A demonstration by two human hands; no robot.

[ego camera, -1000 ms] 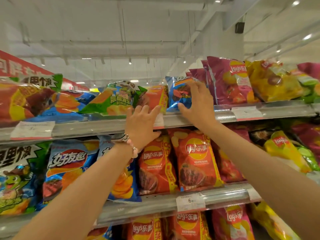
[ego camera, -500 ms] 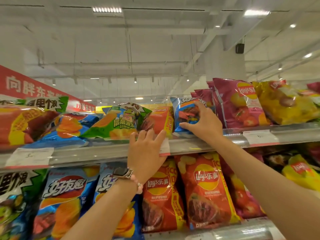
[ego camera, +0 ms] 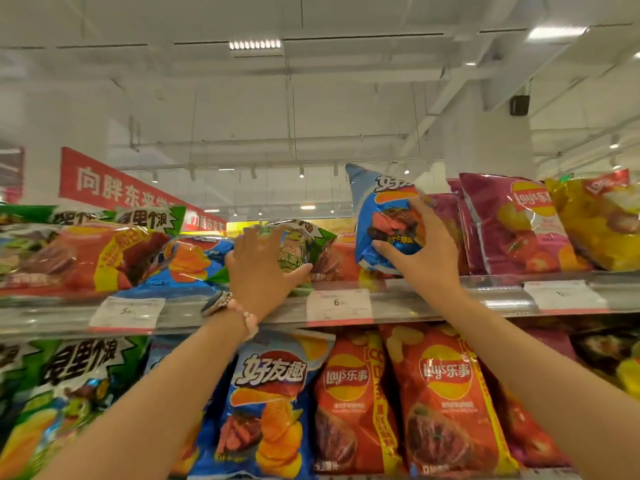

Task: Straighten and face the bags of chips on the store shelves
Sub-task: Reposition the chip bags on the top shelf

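On the top shelf (ego camera: 415,299), the right hand (ego camera: 420,251) grips an upright blue chip bag (ego camera: 381,216), fingers curled round its lower front. The left hand (ego camera: 259,268) presses spread fingers on a green bag (ego camera: 298,247), partly hiding it.

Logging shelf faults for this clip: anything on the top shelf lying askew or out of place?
Yes. Left of the left hand, the red chip bag and blue chip bag lie flat, not upright. The right hand holds a blue steak-picture bag upright.
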